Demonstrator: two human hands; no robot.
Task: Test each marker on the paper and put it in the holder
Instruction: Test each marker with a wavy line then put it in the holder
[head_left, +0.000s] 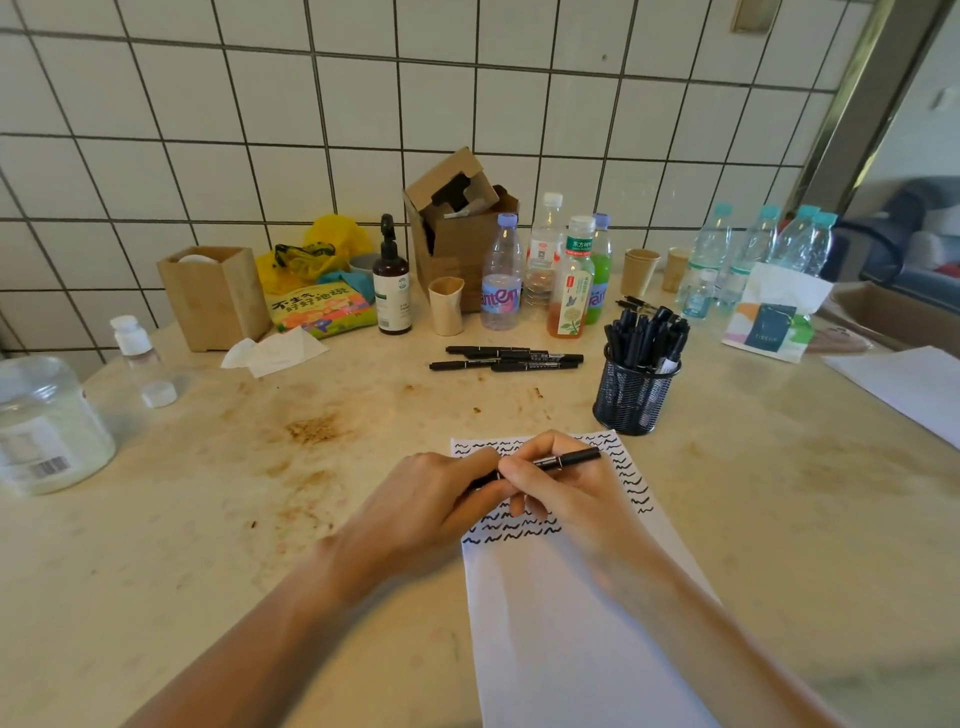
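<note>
Both my hands hold one black marker (571, 459) level above the white paper (566, 623). My left hand (436, 499) grips its left end and my right hand (566, 488) grips its middle, with the right end sticking out past my fingers. The paper's upper part carries rows of black squiggles. The black mesh holder (635, 395) stands just beyond the paper's top right corner, packed with several black markers. Several more black markers (506, 358) lie side by side on the table behind the paper.
Bottles (501, 275), paper cups (447, 305), a cardboard box (457, 228) and a wooden box (213, 296) line the tiled wall. A large clear jar (47, 426) stands at far left, a tissue pack (774, 317) and a second sheet (909, 384) at right. The tabletop (260, 519) is stained.
</note>
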